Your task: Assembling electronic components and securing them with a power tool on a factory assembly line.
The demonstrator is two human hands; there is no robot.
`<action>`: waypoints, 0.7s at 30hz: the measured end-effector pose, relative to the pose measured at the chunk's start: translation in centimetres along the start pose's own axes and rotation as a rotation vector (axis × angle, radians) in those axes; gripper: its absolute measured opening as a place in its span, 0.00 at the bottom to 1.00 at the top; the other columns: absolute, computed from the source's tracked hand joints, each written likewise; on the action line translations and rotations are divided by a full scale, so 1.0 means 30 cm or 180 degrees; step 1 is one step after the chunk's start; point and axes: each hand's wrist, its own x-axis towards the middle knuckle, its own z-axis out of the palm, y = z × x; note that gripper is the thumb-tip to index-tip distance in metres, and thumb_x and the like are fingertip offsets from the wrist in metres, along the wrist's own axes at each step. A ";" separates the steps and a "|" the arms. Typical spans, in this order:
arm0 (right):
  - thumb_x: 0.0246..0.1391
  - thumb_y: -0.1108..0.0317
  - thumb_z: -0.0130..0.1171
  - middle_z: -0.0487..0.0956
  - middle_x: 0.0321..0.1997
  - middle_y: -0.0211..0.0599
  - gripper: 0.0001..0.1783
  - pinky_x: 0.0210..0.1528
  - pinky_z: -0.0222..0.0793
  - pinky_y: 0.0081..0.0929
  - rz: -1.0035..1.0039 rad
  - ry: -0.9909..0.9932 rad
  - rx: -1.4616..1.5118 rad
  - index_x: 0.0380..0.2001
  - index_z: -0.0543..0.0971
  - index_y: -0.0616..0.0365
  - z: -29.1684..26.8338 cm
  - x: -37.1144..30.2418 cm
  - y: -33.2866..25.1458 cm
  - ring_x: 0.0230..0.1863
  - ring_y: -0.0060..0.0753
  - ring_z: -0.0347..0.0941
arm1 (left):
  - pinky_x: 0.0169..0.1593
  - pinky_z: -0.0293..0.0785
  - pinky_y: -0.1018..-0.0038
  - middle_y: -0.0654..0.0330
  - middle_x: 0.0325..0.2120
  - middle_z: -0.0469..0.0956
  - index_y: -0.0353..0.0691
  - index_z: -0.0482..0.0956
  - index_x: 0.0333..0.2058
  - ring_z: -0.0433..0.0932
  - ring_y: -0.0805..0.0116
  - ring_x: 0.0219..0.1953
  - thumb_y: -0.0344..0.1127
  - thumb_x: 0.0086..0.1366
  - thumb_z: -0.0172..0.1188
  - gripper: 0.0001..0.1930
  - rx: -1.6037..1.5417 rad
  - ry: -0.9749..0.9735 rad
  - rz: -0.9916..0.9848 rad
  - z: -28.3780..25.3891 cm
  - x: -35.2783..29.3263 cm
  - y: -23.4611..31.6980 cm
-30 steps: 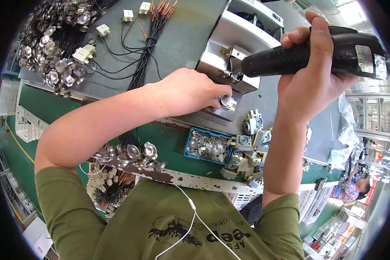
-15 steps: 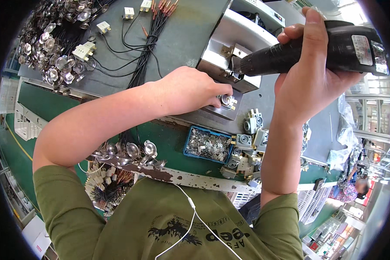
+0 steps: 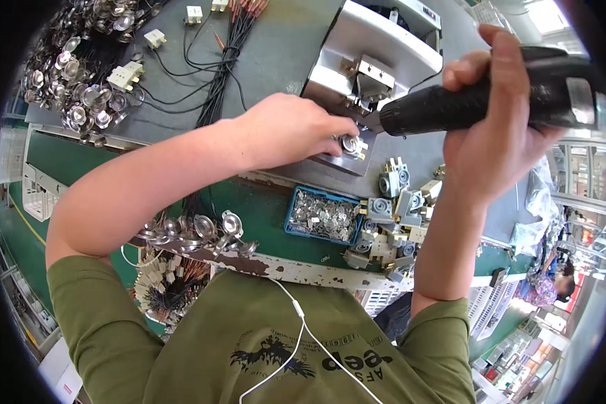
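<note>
Far left on the grey worktop (image 3: pixel 289 64): heap of shiny metal cups (image 3: pixel 74 97), dark between them. Next, white connector blocks (image 3: pixel 123 77) on black leads, then a bundle of black wires (image 3: pixel 212 104) with reddish-brown ends. Below, by the worktop's near edge, more metal cups (image 3: pixel 231 223). Left hand (image 3: pixel 283 135) reaches in from the left; its grip is pinched, thumb and forefinger on a small round metal-and-white fitting (image 3: pixel 351 145), which sits on a steel block (image 3: pixel 343 165). Nearer the body, a blue tray (image 3: pixel 316 236) of small flat metal pieces. Beyond the block, a silver-housed machine (image 3: pixel 411 54). Right of the tray, a cluster of grey-and-cream switch-like housings (image 3: pixel 380 209). Right hand (image 3: pixel 493 128): grip wrapped round a black handheld power tool (image 3: pixel 438 111), its flat metal tip near the fitting; contact cannot be told. Far right, clear plastic (image 3: pixel 530 232); beyond, another person (image 3: pixel 547 289).
</note>
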 end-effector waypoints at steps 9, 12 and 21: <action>0.60 0.76 0.66 0.82 0.28 0.49 0.12 0.23 0.76 0.28 0.0198 0.0321 -0.0419 0.42 0.75 0.71 -0.004 -0.075 0.000 0.19 0.32 0.76 | 0.42 0.80 0.55 0.54 0.34 0.85 0.52 0.78 0.54 0.85 0.50 0.39 0.49 0.69 0.60 0.18 0.0093 -0.0479 -0.0230 -0.045 0.025 0.021; 0.60 0.76 0.66 0.81 0.24 0.45 0.12 0.24 0.75 0.28 0.0239 0.0165 -0.0354 0.41 0.76 0.73 -0.022 -0.085 0.004 0.20 0.32 0.76 | 0.42 0.80 0.55 0.54 0.35 0.85 0.52 0.78 0.54 0.85 0.50 0.39 0.49 0.69 0.60 0.18 0.0100 -0.0482 -0.0222 -0.044 0.025 0.027; 0.60 0.75 0.65 0.78 0.20 0.41 0.11 0.26 0.74 0.27 0.0375 0.0165 -0.0583 0.40 0.79 0.75 -0.018 -0.123 0.029 0.19 0.31 0.75 | 0.42 0.80 0.55 0.54 0.34 0.85 0.53 0.77 0.54 0.85 0.51 0.40 0.48 0.69 0.60 0.18 0.0135 -0.0482 -0.0222 -0.034 0.020 0.029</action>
